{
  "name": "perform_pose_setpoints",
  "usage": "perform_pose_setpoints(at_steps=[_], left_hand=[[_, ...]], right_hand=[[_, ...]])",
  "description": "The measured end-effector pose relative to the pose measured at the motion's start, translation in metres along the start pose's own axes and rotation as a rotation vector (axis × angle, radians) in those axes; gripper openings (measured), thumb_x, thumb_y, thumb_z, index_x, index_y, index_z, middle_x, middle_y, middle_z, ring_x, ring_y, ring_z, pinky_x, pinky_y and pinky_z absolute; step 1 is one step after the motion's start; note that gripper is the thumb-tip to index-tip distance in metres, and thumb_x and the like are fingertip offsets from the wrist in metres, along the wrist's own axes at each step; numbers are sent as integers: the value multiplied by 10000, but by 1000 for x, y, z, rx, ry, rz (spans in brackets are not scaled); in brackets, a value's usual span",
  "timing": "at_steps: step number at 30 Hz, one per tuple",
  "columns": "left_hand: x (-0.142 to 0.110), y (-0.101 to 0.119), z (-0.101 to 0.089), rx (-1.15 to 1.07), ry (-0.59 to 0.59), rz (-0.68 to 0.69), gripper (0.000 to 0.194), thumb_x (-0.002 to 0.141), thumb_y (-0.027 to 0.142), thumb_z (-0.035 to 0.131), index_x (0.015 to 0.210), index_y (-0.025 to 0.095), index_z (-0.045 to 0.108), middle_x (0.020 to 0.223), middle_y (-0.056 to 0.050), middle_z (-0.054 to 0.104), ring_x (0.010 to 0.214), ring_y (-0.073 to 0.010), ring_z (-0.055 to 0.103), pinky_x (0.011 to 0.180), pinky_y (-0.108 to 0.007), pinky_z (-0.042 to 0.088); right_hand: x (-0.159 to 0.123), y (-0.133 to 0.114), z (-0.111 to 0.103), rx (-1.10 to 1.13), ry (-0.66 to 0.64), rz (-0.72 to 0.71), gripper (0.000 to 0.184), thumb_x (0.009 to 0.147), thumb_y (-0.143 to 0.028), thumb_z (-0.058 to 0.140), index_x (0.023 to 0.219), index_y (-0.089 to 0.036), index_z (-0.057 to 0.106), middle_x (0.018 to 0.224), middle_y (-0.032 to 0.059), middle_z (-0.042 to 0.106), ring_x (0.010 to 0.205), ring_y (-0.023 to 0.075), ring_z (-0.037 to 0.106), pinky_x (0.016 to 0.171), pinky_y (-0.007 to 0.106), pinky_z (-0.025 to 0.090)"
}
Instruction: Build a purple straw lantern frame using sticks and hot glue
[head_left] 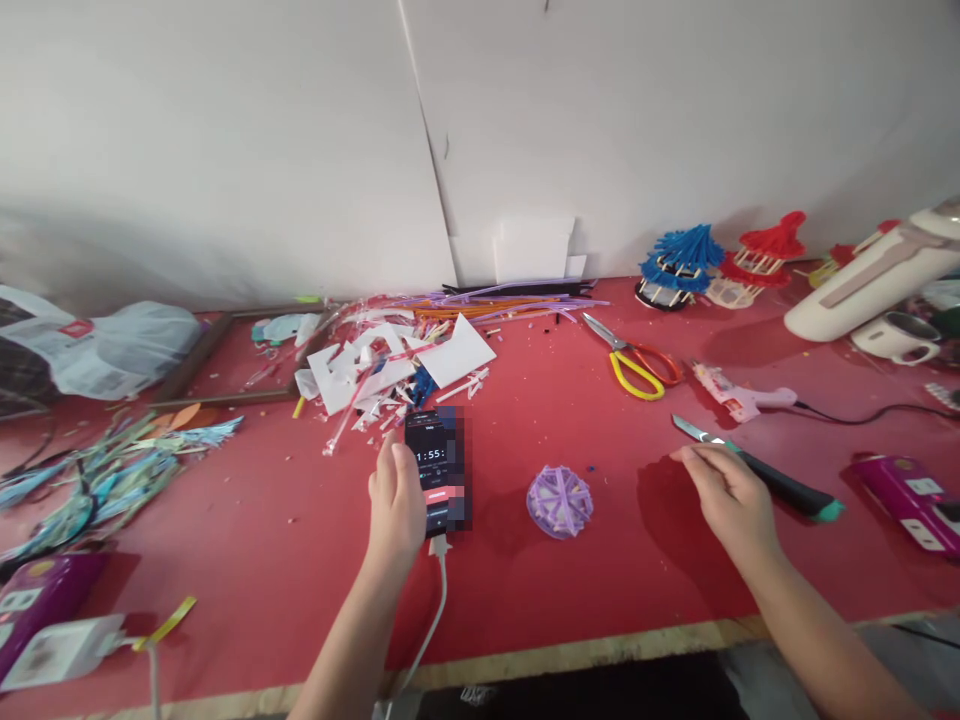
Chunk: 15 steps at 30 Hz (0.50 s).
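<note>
My left hand is closed on the left edge of a black phone, whose lit screen shows a timer. A white charging cable runs from its lower end. Between my hands a small round purple pipe-cleaner piece, with strips crossing over its top, rests on the red table. My right hand hovers over or rests on the table, thumb and fingertips pressed together; whether anything tiny is in them I cannot make out. Just beyond it lies a utility knife with its blade out.
Scissors and a pink glue gun lie behind the knife. Blue and red pavilion models stand by the wall, left of a tilted white bottle and a mug. Paper scraps are heaped beyond the phone.
</note>
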<state>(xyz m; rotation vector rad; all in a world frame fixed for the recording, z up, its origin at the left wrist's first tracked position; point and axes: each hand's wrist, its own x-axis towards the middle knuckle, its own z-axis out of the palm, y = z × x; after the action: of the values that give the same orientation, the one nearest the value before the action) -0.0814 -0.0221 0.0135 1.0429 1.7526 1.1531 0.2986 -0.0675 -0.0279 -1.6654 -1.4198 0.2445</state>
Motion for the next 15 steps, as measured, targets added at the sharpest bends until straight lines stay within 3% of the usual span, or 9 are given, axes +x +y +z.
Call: perform_pose_setpoints(at_steps=[3,8,12,15], left_hand=[[-1,3,1,154,94,44,551,971,558,405,1417,235,443,1493,-138,488,1485,-327,302,1239,-524,122],[3,3,-2,270,75,110,570,957,501,386,1419,171,423,1383,-187,553,1358,-377,450,1175,-583,244],[7,-6,-5,346,63,152,620,946,488,399,1456,138,362,1381,-210,549,1323,-408,471,1151,-623,256],[6,-11,-5,338,99,170,632,960,508,381,1473,143,338,1367,-194,561,1362,-390,443,1174,-595,254]], right_hand=[[7,-6,3,-8,-23,-52,236,922,-405,573,831,-223,691,834,57,708,752,220,672,707,351,532],[64,-27,24,-48,-60,-171,222,946,-388,532,892,-218,663,862,77,729,782,221,681,729,356,536],[136,-51,70,-115,-216,-262,182,933,-336,565,1036,-215,654,925,71,754,808,209,706,721,336,560],[186,-74,117,-205,-370,-333,141,956,-269,577,1030,-182,660,961,58,739,869,180,699,809,341,570]])
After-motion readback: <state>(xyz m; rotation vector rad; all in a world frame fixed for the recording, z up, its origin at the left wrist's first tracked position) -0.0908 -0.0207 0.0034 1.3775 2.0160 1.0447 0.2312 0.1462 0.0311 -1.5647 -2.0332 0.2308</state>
